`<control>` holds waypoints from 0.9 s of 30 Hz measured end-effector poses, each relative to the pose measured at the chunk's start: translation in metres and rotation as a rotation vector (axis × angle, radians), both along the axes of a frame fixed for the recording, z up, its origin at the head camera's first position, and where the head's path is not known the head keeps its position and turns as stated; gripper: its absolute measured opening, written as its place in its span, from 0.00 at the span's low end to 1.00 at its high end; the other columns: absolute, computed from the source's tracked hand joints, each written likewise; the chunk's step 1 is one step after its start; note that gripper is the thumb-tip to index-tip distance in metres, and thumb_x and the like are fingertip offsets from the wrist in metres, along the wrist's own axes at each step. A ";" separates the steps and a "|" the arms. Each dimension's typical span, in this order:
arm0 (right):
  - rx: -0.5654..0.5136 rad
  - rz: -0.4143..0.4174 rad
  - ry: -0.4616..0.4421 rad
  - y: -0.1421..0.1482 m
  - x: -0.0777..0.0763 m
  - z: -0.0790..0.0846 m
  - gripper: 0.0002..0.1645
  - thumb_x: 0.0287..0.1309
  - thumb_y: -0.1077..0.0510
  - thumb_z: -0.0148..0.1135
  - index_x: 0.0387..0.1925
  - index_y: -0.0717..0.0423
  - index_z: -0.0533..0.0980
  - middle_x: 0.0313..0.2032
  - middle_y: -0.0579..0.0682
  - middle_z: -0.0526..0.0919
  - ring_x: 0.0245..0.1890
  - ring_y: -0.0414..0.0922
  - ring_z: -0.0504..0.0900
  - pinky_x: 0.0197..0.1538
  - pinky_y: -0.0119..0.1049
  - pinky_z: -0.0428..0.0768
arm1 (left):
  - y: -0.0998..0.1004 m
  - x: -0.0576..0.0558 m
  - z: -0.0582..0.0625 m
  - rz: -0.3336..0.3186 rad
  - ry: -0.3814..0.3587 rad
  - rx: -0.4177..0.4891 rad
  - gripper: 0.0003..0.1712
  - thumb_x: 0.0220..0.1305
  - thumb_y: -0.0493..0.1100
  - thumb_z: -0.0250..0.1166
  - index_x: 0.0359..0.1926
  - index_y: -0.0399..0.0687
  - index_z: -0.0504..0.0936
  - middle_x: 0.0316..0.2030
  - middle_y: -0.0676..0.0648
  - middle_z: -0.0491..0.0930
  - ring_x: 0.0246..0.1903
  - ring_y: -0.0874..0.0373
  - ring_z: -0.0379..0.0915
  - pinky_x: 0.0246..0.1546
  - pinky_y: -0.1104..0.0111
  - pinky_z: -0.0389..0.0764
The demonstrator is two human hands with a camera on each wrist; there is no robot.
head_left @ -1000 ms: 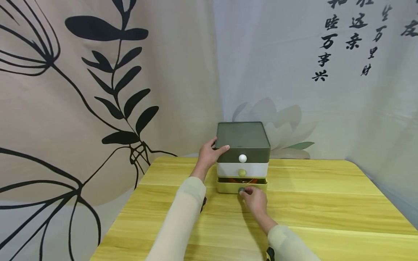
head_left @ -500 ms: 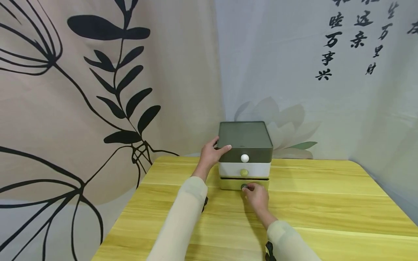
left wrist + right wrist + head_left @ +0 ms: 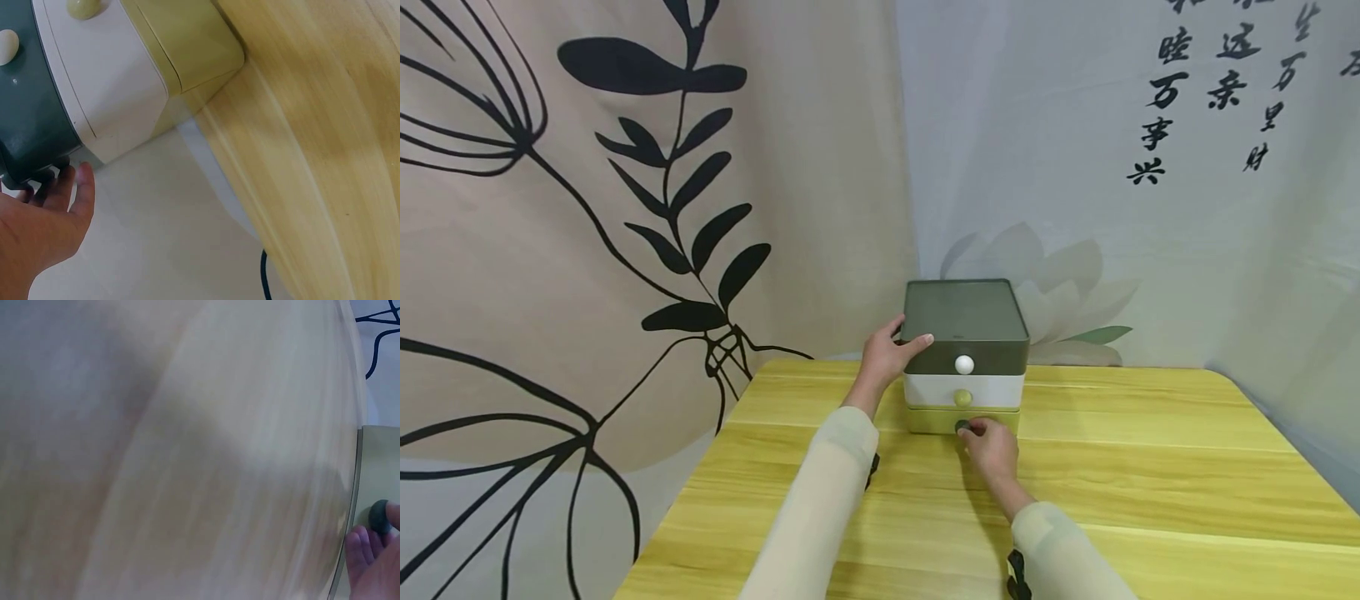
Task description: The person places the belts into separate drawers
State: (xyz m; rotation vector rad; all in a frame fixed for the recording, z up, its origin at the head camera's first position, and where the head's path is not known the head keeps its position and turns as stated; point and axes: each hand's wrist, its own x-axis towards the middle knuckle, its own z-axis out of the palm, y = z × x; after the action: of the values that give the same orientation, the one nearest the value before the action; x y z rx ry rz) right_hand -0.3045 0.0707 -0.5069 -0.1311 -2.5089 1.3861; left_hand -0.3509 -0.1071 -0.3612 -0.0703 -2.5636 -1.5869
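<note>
A small three-tier drawer box [image 3: 966, 310] stands on the table, dark green above, white in the middle, yellow-green below. My left hand [image 3: 882, 358] holds its upper left front corner, thumb over the front edge and fingers along the side. The left wrist view has those fingers [image 3: 59, 194] against the green tier. At the bottom, my right hand [image 3: 992, 450] pinches the dark round knob [image 3: 962, 426] of the yellow-green drawer [image 3: 928, 421], which sits flush with the tiers above. In the right wrist view, fingertips surround that knob [image 3: 379, 517].
The wooden table [image 3: 1120, 483] extends to both sides and in front of the box. Behind it hangs a pale printed cloth [image 3: 827, 167] with dark plants and lettering. A white knob [image 3: 964, 365] and a yellow-green knob [image 3: 962, 397] stick out above my right hand.
My right hand has pushed the bottom drawer inward from partly open to closed, hiding the orange-red item inside. The left hand has kept its place on the box.
</note>
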 end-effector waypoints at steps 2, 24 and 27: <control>0.005 -0.002 0.004 0.000 -0.001 -0.001 0.14 0.55 0.59 0.71 0.39 0.67 0.84 0.36 0.59 0.87 0.38 0.55 0.84 0.46 0.51 0.79 | 0.000 0.000 0.000 -0.003 0.000 0.001 0.47 0.61 0.62 0.69 0.76 0.54 0.60 0.73 0.47 0.60 0.68 0.47 0.62 0.61 0.55 0.71; -0.032 0.034 -0.045 0.005 -0.003 0.005 0.16 0.57 0.59 0.70 0.42 0.68 0.83 0.38 0.60 0.86 0.39 0.56 0.84 0.44 0.49 0.81 | 0.000 -0.001 -0.001 -0.004 -0.001 -0.006 0.47 0.61 0.63 0.68 0.76 0.56 0.61 0.73 0.49 0.60 0.68 0.47 0.62 0.61 0.55 0.72; -0.034 0.045 -0.050 0.005 -0.005 0.004 0.15 0.57 0.59 0.70 0.42 0.68 0.83 0.38 0.60 0.86 0.39 0.55 0.84 0.45 0.49 0.80 | -0.001 -0.001 -0.002 -0.004 -0.002 -0.004 0.47 0.61 0.63 0.68 0.76 0.55 0.61 0.73 0.49 0.60 0.68 0.47 0.63 0.61 0.55 0.72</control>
State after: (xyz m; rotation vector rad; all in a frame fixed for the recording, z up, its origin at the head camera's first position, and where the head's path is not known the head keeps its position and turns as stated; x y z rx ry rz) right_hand -0.3090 0.0761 -0.5028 -0.1187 -2.5447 1.4610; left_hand -0.3518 -0.1080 -0.3627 -0.0741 -2.5701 -1.5841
